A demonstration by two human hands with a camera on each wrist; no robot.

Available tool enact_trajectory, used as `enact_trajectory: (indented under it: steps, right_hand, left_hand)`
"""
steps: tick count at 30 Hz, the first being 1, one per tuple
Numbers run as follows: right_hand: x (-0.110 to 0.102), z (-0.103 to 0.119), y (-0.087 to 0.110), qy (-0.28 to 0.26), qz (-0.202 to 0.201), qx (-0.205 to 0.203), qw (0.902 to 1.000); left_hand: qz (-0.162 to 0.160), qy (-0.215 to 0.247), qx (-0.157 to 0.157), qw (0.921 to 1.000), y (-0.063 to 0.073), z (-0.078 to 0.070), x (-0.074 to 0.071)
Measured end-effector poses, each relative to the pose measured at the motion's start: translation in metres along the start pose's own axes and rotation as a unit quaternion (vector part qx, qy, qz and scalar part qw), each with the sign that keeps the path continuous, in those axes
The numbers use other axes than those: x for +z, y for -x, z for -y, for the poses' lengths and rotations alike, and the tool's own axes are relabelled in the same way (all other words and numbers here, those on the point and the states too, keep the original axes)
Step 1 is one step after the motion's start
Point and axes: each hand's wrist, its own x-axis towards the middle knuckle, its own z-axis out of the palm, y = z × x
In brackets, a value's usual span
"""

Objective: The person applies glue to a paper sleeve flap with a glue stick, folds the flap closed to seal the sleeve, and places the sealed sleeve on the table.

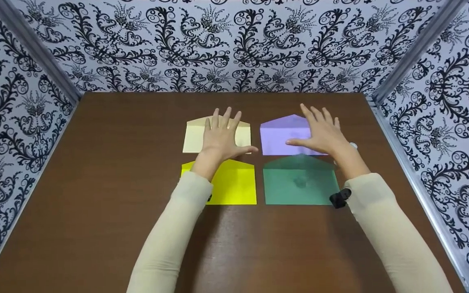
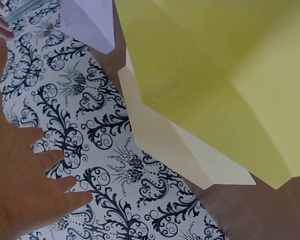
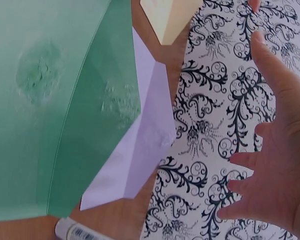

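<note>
Several paper envelopes with raised flaps lie on the table in two rows. A cream envelope (image 1: 193,137) and a purple envelope (image 1: 281,140) form the far row. Nearer to me are a yellow envelope (image 1: 236,185) and a green envelope (image 1: 291,189). My left hand (image 1: 221,140) is over the cream one, fingers spread, holding nothing. Over the right part of the purple one is my right hand (image 1: 324,132), its fingers also spread and nothing in them. The green envelope (image 3: 37,125) shows a wrinkled round patch in the right wrist view.
A white tube with a barcode (image 3: 82,232) lies beside the envelopes on the right, mostly hidden by my right wrist in the head view. Patterned walls (image 1: 234,44) stand behind and at both sides of the brown table (image 1: 96,183). Metal rails (image 1: 417,179) line the side edges.
</note>
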Motion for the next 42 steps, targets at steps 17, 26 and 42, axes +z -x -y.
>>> enact_trajectory:
  steps: [17, 26, 42]
  right_hand:
    - [-0.016, -0.062, 0.027, -0.046, -0.018, 0.009, 0.9988]
    - [-0.01, -0.091, 0.044, -0.093, -0.023, 0.059, 0.9937]
    - [0.02, -0.114, 0.067, -0.17, -0.06, 0.079, 0.9805]
  left_hand:
    - [-0.004, 0.019, 0.037, 0.9991, 0.015, -0.013, -0.007]
    - [-0.004, 0.026, 0.057, 0.998, 0.021, -0.021, -0.01]
    - [-0.018, 0.066, 0.052, 0.9963, 0.032, -0.027, 0.011]
